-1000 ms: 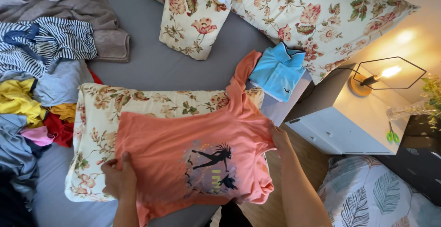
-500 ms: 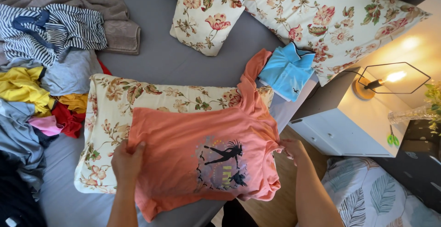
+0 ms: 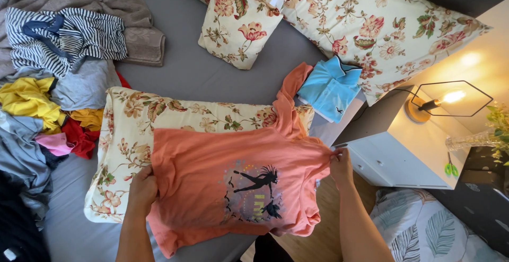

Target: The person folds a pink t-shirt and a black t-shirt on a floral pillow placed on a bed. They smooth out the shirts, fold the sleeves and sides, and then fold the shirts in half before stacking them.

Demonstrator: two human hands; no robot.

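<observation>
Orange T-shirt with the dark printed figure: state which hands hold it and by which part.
Both hands hold the orange cotton T-shirt: the left hand grips its hem-side edge, the right hand pinches its shoulder end by the sleeve.

- We record bright, even daylight over the bed (image 3: 212,81); shadows soft and short.
- A lit lamp (image 3: 435,104) on the nightstand (image 3: 403,156) at the bed's right edge throws a warm yellow glow on the wall (image 3: 477,66), mildly overexposed.
- Focus sharp throughout; no motion blur noted.
- Slight wide-angle stretching toward the corners.
</observation>
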